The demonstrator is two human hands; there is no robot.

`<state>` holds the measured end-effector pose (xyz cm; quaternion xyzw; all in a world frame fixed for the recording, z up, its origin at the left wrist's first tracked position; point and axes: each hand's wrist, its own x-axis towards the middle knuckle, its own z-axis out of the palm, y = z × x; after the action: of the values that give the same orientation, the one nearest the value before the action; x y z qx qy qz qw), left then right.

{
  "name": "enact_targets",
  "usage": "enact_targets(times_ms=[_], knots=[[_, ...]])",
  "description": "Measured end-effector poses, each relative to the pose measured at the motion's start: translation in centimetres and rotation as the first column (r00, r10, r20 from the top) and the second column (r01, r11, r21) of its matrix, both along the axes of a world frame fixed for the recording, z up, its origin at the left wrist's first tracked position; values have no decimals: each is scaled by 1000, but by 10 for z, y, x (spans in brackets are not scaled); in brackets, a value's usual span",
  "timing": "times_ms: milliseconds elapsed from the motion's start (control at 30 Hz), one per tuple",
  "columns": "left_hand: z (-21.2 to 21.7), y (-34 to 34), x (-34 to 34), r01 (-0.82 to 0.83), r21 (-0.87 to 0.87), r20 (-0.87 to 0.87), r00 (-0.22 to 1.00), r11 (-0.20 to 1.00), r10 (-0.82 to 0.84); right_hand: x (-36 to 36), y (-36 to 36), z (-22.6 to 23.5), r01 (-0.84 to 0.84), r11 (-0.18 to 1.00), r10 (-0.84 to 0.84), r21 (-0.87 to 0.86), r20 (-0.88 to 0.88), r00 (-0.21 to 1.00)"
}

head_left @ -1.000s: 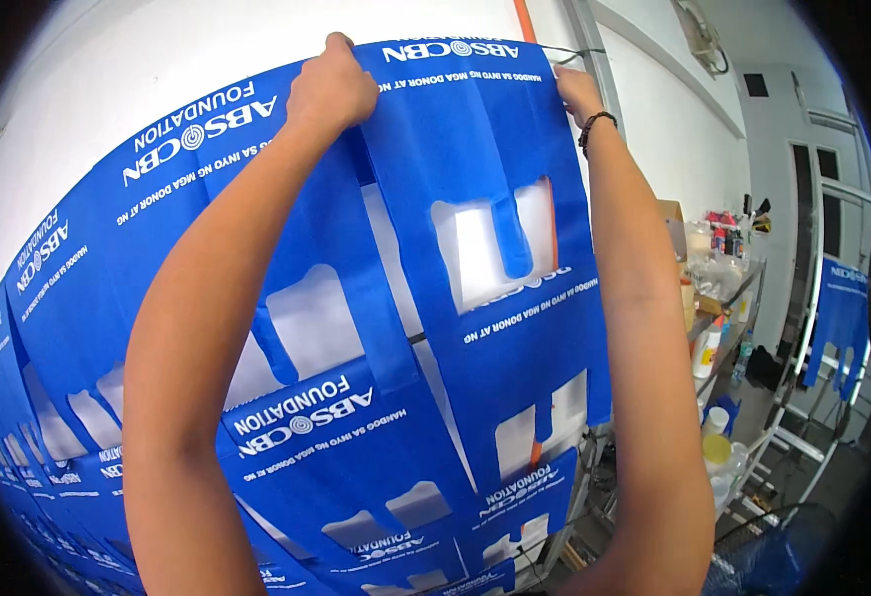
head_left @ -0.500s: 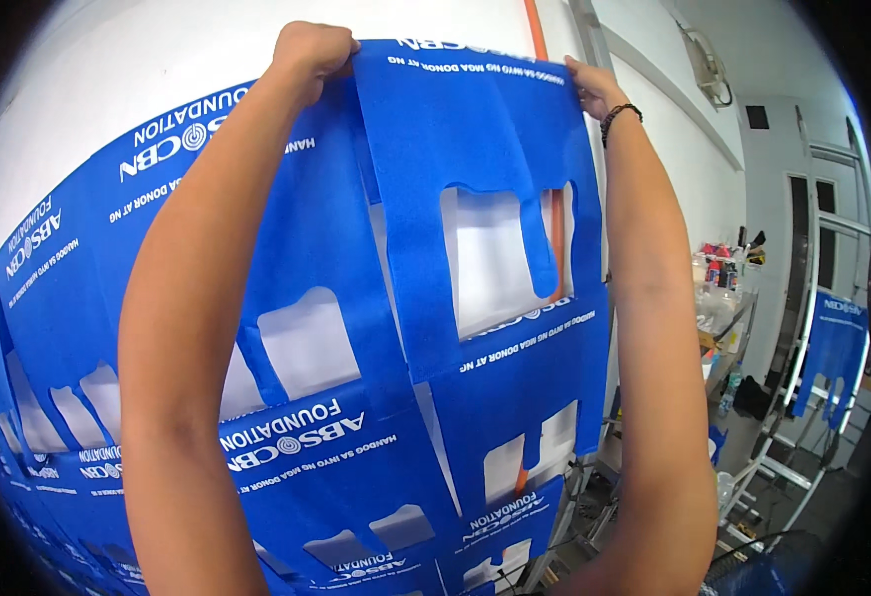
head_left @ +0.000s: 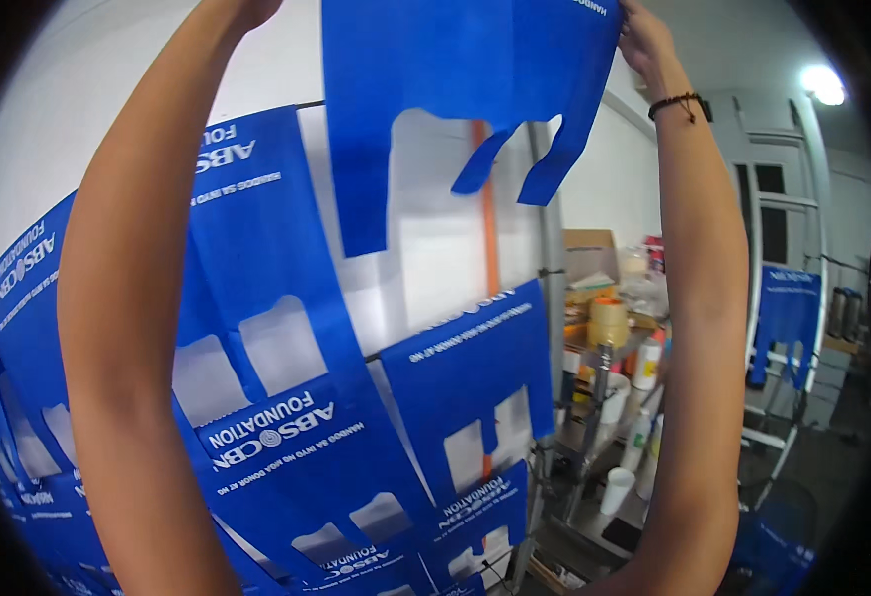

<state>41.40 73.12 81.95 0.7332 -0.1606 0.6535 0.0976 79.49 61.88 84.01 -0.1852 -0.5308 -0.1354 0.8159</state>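
Blue bags (head_left: 271, 238) hung at the left. Next, the left hand (head_left: 259, 10) was cropped by the top edge, its grip impossible to tell. Then came a raised blue bag (head_left: 425, 65), straps (head_left: 552, 164) downward, nearer the right hand (head_left: 646, 42), which pinched its right edge.
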Motion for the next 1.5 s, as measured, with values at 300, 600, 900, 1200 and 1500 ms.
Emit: enact_targets(times_ms=[300, 600, 900, 1200, 1500], knots=[[-80, -20, 28, 380, -185, -165, 897, 906, -409, -8, -190, -164, 72, 990, -77, -124, -38, 996], [-309, -121, 54, 660, -516, -194, 531, 546, -825, -127, -382, -384, 35, 934, -122, -356, -225, 967], [-474, -383, 172, 617, -776, -154, 17, 132, -988, -147, -662, -543, 523, 748, -642, -409, -644, 415], [-501, -800, 285, 219, -930, 99, -627, -297, -773, -286, -1065, -519, 606, 31, -920, -795, -260, -294], [-658, -817, 365, 849, -453, -263, -419, -272, -869, -236, -1042, -642, 587, 285, -825, -758, -506, -253]])
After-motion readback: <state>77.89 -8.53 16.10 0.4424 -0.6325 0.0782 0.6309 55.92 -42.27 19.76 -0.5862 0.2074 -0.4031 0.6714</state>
